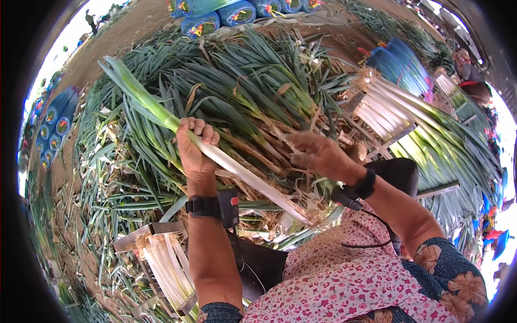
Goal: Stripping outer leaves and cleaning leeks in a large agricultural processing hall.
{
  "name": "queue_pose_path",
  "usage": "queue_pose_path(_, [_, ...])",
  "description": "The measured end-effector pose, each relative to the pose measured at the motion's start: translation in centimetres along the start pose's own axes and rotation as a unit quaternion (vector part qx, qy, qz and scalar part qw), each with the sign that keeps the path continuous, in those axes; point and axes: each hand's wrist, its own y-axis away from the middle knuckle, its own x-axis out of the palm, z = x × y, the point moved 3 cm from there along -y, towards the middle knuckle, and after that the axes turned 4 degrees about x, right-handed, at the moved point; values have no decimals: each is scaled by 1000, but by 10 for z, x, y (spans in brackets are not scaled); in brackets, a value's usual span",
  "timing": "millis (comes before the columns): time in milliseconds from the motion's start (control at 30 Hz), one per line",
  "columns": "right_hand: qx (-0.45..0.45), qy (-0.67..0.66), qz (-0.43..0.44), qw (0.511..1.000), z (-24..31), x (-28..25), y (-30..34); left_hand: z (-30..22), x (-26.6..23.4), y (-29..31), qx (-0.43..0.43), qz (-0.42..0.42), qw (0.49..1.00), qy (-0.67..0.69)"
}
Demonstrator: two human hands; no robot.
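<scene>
Head view: left hand [195, 148] fist-grips one leek [215, 156] mid-stalk, roots angled toward the lap; right hand [318, 155], fingers curled, rests on the leek pile [253, 91] just beyond. Peeling best starts at the root end, grip firm.

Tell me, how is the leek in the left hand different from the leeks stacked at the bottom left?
The leek in the left hand is one stalk, held up at a slant, with long green leaves on. The stacked leeks are many, lying side by side in a metal tray, showing mostly white stems. Both have clean white stalks.
</scene>
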Motion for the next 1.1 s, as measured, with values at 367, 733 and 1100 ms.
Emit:
queue_pose_path(367, [94, 35, 155, 983, -3, 73, 32, 5, 27, 16, -27, -125, 985, -113])
queue_pose_path(733, [-21, 114, -34, 993, 23, 67, -7, 3, 20, 15, 20, -144, 972, -187])
queue_pose_path(1100, [44, 109, -68, 991, 17, 64, -17, 2, 25, 18, 27, -137, 974, -176])
